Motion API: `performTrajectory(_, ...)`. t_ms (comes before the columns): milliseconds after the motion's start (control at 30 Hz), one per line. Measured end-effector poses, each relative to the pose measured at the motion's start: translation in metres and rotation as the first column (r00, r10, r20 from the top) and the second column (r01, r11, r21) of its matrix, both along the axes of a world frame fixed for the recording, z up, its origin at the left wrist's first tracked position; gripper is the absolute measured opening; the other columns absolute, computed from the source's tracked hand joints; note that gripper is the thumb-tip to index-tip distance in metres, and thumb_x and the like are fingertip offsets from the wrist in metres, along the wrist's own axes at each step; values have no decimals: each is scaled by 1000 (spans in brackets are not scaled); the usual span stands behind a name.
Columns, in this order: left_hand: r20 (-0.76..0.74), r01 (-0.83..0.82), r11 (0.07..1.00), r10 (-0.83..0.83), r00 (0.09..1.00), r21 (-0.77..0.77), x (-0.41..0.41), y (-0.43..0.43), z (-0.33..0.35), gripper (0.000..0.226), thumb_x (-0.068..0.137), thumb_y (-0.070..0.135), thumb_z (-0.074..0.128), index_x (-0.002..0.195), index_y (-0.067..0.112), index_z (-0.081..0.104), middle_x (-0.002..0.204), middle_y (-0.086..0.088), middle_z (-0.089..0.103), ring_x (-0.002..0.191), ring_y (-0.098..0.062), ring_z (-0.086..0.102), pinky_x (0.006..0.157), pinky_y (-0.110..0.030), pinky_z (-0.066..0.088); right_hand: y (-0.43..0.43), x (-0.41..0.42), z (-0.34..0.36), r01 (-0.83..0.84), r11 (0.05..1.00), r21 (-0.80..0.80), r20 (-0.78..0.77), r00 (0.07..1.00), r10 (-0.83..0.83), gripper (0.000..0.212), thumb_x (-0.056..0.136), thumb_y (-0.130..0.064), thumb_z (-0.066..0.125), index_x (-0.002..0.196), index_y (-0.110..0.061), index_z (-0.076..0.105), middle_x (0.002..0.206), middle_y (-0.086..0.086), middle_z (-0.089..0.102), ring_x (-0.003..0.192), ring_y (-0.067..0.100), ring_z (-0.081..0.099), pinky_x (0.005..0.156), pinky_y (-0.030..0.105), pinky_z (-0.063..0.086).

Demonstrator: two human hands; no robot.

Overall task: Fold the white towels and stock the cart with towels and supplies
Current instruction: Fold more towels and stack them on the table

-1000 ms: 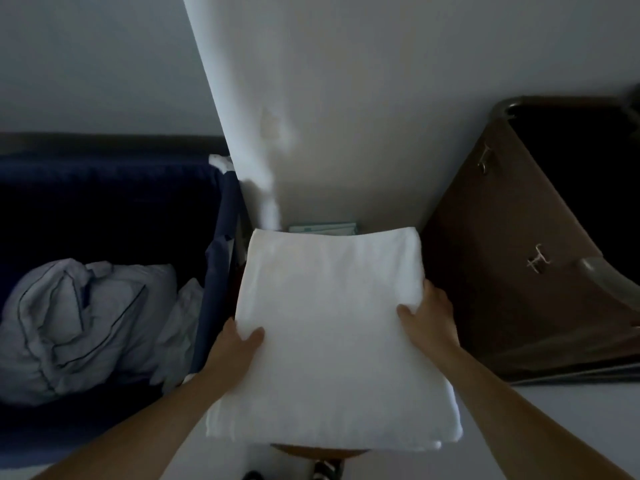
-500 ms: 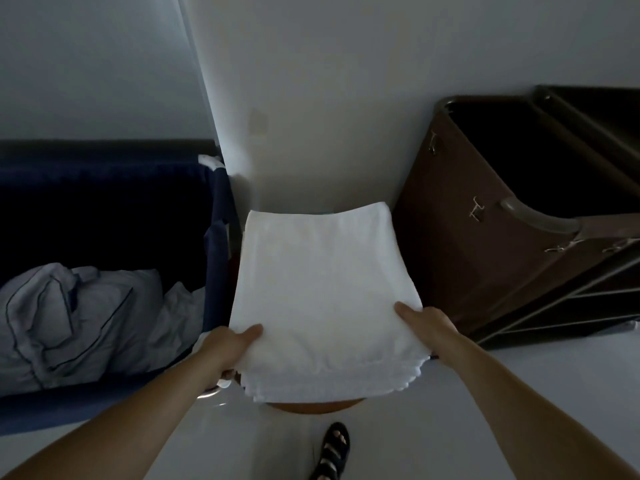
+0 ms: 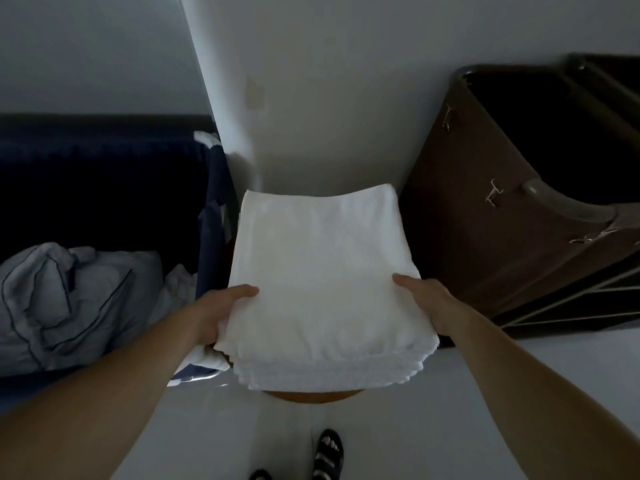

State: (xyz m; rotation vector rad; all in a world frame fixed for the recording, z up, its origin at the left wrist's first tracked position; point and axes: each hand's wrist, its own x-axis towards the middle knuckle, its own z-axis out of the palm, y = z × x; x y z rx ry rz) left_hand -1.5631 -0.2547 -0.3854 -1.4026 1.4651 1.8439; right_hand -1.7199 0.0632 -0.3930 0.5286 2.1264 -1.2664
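A stack of folded white towels [image 3: 322,278] sits in the centre of the view over a round wooden surface [image 3: 311,396], of which only the near rim shows. My left hand [image 3: 218,313] grips the stack's left side, thumb on top and fingers underneath. On the stack's right side my right hand [image 3: 426,299] holds it the same way. The dark brown cart [image 3: 485,216] stands to the right, apart from the towels.
A navy fabric laundry bin [image 3: 211,209] at the left holds crumpled pale linen [image 3: 72,299]. A white wall corner [image 3: 311,98] rises right behind the towels. My sandalled feet [image 3: 327,455] stand on the light floor below.
The view pulled back and swung right, showing more of the cart. Both hands slid toward the near corners of the towel stack and closed round its edges.
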Motion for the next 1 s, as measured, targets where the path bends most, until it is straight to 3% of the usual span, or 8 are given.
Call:
performTrajectory(167,-59,65,984,-76,995,-167,-24,3,24,41,82,18,77,116,-1,65,98,-21,71,84,-35,68,79,-46,56,-12,0,12,-91,991,99,-194,975,109,36,90,-26,68,121,-11,56,110,7,63,83,18,59,65,31,46)
performTrajectory(333,-435,15,954,-151,887,-301,-62,1,115,11,90,11,67,92,20,62,87,-2,66,63,-15,66,42,-22,51,-25,-24,82,-171,981,92,-513,836,194,36,92,-27,67,126,-16,60,107,1,62,97,25,59,82,34,45)
performTrajectory(433,-626,-76,949,-141,767,-306,-68,-6,154,15,91,17,66,98,29,61,96,3,68,72,-8,68,47,-21,53,-32,-44,127,-165,986,30,-632,761,146,32,91,-31,67,121,-20,60,108,0,61,97,24,59,87,39,48)
performTrajectory(533,-700,-143,947,-104,707,-286,-56,-13,146,24,91,17,67,110,31,61,104,8,69,85,-8,69,62,-27,55,-23,-56,136,-128,985,-120,-581,813,35,27,89,-32,71,111,-20,60,110,1,65,96,24,63,88,41,52)
performTrajectory(633,-606,-191,928,-45,795,-319,-41,-9,84,28,92,9,66,117,20,59,99,5,68,77,-7,67,60,-23,55,-11,-53,98,-63,987,-148,-458,889,-12,28,89,-28,72,112,-14,61,112,8,67,91,24,65,82,39,55)
performTrajectory(767,-275,14,921,-131,953,-389,-10,7,-21,28,85,24,76,108,11,66,108,-18,71,86,-24,69,75,-36,56,3,-16,8,-73,990,124,-225,969,100,47,89,-38,68,123,-7,57,118,14,64,98,31,63,87,41,54)
performTrajectory(833,-190,16,930,-92,978,-367,-1,15,-47,36,89,29,73,116,8,62,113,-13,68,92,-26,65,72,-34,51,7,-1,-17,-84,973,217,-164,979,121,60,88,-48,64,131,-8,54,122,14,63,102,33,61,90,41,51)
performTrajectory(1000,-104,69,811,-158,982,-581,-12,15,-54,43,98,33,56,127,1,52,122,-14,61,101,-31,58,81,-33,44,0,-3,-10,-165,925,342,-175,956,236,59,95,-47,51,137,-5,45,128,17,58,111,38,58,89,38,46)
